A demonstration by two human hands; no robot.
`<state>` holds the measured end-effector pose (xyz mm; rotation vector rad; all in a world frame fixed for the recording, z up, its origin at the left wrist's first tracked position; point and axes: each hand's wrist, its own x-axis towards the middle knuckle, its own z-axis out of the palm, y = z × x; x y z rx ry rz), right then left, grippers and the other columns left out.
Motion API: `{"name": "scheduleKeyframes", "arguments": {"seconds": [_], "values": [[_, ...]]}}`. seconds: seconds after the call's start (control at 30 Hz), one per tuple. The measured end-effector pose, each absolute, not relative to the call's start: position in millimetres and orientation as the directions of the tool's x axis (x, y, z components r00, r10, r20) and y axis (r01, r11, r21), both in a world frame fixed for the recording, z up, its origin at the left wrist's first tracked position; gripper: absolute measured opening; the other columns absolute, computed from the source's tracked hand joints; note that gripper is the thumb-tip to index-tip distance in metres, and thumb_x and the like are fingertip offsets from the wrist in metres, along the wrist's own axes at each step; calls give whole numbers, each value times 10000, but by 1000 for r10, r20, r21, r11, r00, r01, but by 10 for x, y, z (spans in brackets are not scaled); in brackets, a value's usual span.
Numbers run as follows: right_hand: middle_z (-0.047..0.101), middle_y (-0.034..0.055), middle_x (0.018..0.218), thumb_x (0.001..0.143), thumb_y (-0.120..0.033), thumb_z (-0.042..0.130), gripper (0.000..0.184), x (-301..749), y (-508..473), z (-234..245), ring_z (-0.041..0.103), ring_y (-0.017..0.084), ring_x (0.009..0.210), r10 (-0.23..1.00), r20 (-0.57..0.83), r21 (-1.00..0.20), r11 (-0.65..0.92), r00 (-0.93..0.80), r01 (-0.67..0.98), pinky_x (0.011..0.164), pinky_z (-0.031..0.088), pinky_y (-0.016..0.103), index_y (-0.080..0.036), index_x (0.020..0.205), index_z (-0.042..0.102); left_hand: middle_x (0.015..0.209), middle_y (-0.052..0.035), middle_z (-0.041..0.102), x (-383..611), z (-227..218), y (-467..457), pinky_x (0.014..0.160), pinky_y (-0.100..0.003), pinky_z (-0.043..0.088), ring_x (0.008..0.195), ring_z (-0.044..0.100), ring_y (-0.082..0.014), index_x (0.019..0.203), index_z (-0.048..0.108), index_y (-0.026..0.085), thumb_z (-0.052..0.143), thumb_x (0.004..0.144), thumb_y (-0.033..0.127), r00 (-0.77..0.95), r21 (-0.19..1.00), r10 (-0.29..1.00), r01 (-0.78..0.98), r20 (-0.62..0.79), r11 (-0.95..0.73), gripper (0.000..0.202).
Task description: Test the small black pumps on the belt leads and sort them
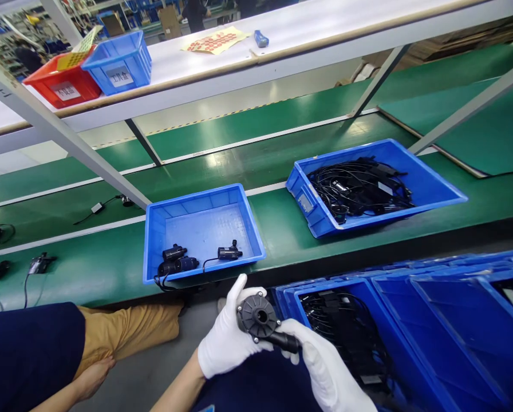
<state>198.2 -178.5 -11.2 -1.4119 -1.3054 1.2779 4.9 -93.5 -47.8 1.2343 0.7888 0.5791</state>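
Note:
A black pump [257, 318] with a round, ribbed, screwed face and a short side spout is held in front of my body. My left hand [226, 339], in a white glove, is closed around the round housing, thumb up along its edge. My right hand [320, 360], also gloved in white, grips the spout from the right. Beyond my hands, a blue bin [205, 223] on the green bench holds a few more black pumps [228, 252] at its near side, one cable hanging over the rim.
Another blue bin [437, 191] of cabled black parts [359, 189] stands right on the green bench [277, 229]. Blue bins [428, 326] crowd my right side. A co-worker's bare hand [95, 375] is at left. Red [78, 91] and blue boxes [121, 63] sit on the shelf.

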Motion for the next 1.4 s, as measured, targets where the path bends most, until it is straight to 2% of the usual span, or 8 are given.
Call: {"name": "scheduleKeyframes", "arguments": {"seconds": [0.3,0.6,0.83,0.93,1.07,1.23,1.3,1.4], "values": [[665,57,802,1021,-758,244,733,1959,-1851,-341,597,194,674,974,-224,-966,-221,-7,136,633,502,295,-209,956,725,1495,-191,555,23,-474,-949,1187,-518,428,1342,596,-344,1675,112,259,938,711,435,621,969,753,41,-216,244,1282],[593,27,633,848,-814,593,615,1830,-1711,-485,500,163,555,855,-488,-873,-482,177,-80,530,440,296,-211,737,645,1499,-150,576,-92,-272,-880,1202,-520,401,1360,583,-346,1670,153,277,965,669,420,599,964,759,97,-254,246,1297],[374,-82,548,744,-763,752,619,1729,-1352,-207,296,56,439,692,-709,-652,-567,139,-503,382,203,153,-211,704,474,1232,-147,683,-574,-275,-685,1042,-469,510,1079,690,-258,1369,573,179,488,1018,630,381,921,884,-164,-271,353,578],[355,-77,530,780,-795,689,648,1623,-1194,-101,292,63,437,725,-669,-719,-576,163,-389,381,224,168,-220,647,420,1266,-142,666,-483,-195,-790,1064,-472,493,1140,660,-284,1361,586,186,628,951,620,333,930,890,-82,-313,357,599],[513,-5,559,848,-877,526,711,1420,-1094,148,463,123,519,902,-421,-906,-424,101,12,506,420,242,-211,599,518,1326,-104,655,-218,-186,-884,1041,-433,505,1147,656,-279,1581,341,278,930,690,532,361,864,861,-222,-358,452,1098],[629,28,607,951,-809,402,706,1398,-1188,378,610,168,578,973,-231,-953,-232,28,196,597,522,270,-228,599,595,947,-67,722,-148,-458,-725,605,-296,512,625,630,-156,1463,543,217,635,772,865,669,391,709,-604,-225,694,952],[671,25,653,961,-695,484,580,1378,-1228,338,664,185,641,947,-282,-910,-315,156,269,646,551,273,-237,629,615,910,-45,719,-155,-478,-683,708,-327,552,727,675,-184,1445,574,241,653,774,848,659,250,720,-676,-215,693,908],[784,53,913,833,-577,669,337,1169,-1230,227,747,267,883,907,-379,-845,-420,183,331,802,595,348,-254,917,719,1075,-87,742,-200,-314,-695,1062,-469,491,1135,675,-298,1458,579,239,720,775,783,597,336,773,-698,-214,632,885]]}}
